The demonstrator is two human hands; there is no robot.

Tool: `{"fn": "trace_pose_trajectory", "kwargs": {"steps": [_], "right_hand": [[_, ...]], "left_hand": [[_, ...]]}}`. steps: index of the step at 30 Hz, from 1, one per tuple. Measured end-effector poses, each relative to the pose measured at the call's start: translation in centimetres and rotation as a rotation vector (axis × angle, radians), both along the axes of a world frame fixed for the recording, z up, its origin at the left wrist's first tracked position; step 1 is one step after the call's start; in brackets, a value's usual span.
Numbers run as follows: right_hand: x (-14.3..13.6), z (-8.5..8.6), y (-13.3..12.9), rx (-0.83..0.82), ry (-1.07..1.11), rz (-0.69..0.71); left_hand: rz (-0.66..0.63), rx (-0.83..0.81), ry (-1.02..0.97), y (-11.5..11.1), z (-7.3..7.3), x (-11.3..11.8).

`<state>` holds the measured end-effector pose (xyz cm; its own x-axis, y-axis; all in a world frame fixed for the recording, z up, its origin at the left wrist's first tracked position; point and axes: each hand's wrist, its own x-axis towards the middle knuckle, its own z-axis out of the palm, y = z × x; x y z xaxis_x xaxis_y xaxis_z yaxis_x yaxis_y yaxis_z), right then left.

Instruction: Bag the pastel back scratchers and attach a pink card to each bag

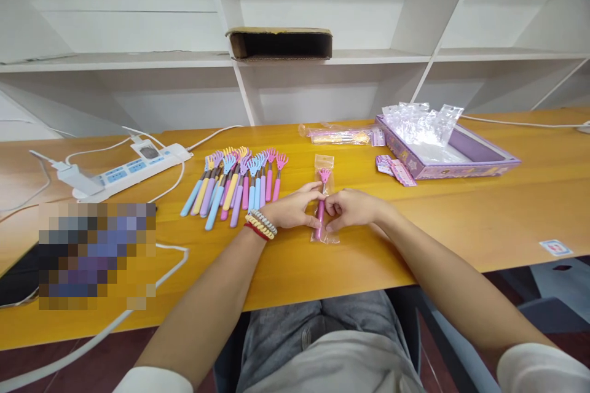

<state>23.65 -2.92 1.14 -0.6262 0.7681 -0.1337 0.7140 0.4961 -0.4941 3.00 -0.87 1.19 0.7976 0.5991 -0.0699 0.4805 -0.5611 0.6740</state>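
Observation:
A pink back scratcher (325, 177) lies inside a clear plastic bag (324, 163) on the table in front of me, its claw pointing away. From the left, my left hand (297, 207) holds the bag at the scratcher's handle, index finger and thumb set apart along it. My right hand (349, 209) is at the opposite side with curled fingers against the handle and bag edge; its fingertips are partly hidden. Left of my hands, several loose back scratchers (237, 187) in blue, yellow, purple and pink lie in a heap.
A purple box (470, 171) holding clear bags (417, 123) stands at the back right. Pink cards (402, 172) lie beside it, near packaged scratchers (343, 136). A white power strip (133, 172) with cables is at left. Shelves rise behind, bearing a cardboard box (281, 44).

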Motion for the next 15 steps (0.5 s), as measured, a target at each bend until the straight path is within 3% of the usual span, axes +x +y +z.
{"fn": "trace_pose_trajectory", "kwargs": {"steps": [6,15], "right_hand": [[0.3,-0.08,0.14,-0.122,0.07,0.013],[-0.16,-0.1,-0.12,-0.048,0.037,-0.05]], "left_hand": [[0.019,-0.03,0.019,0.03,0.19,-0.02],[0.049,0.072,0.015,-0.86,0.03,0.63]]}}
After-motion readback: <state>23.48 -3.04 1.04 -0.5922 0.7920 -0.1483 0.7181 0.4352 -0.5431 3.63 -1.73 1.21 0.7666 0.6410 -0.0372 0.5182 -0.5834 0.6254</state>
